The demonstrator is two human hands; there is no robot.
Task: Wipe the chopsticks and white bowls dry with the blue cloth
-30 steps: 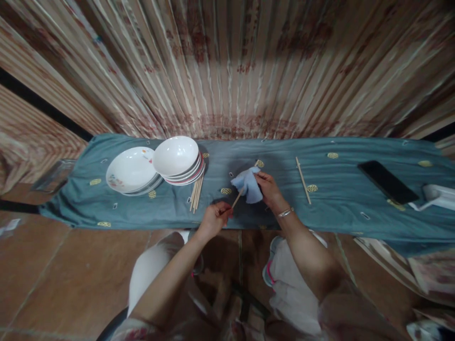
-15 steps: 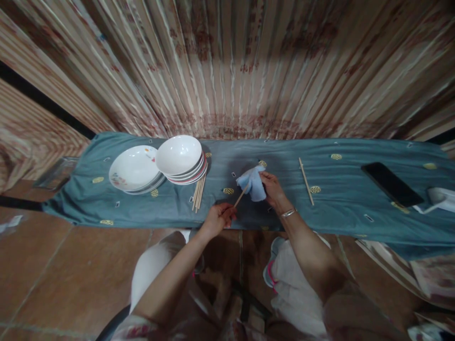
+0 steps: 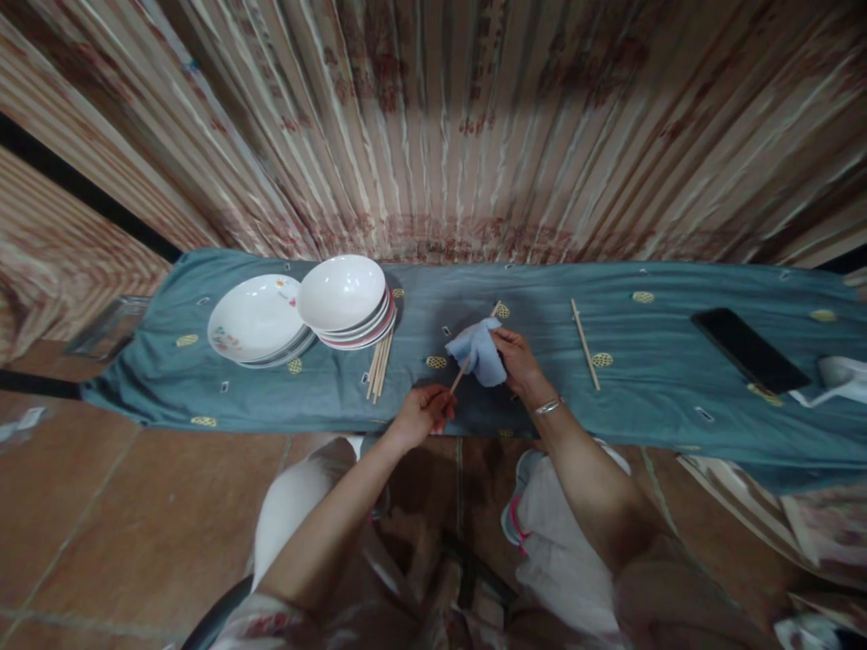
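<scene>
A wooden chopstick (image 3: pixel 461 373) slants up and away from my left hand (image 3: pixel 428 413), whose fingers pinch its near end. Around the chopstick's upper part is a light blue cloth (image 3: pixel 485 354), gripped by my right hand (image 3: pixel 518 359). The chopstick's far tip shows just beyond the cloth. To the left, several chopsticks (image 3: pixel 380 366) lie side by side, their far ends hidden by a stack of white bowls (image 3: pixel 344 293). On the right another chopstick or pair (image 3: pixel 585 343) lies alone; I cannot tell which.
White plates (image 3: pixel 252 318) with floral marks are stacked left of the bowls. A black phone (image 3: pixel 749 350) and a white object (image 3: pixel 843 379) rest at the right end. All lie on a green-blue tablecloth (image 3: pixel 650 361), with a pleated curtain (image 3: pixel 433 117) behind.
The cloth has slid slightly toward my left hand along the chopstick, so the far tip now shows above it. My left hand has shifted a little to the right.
</scene>
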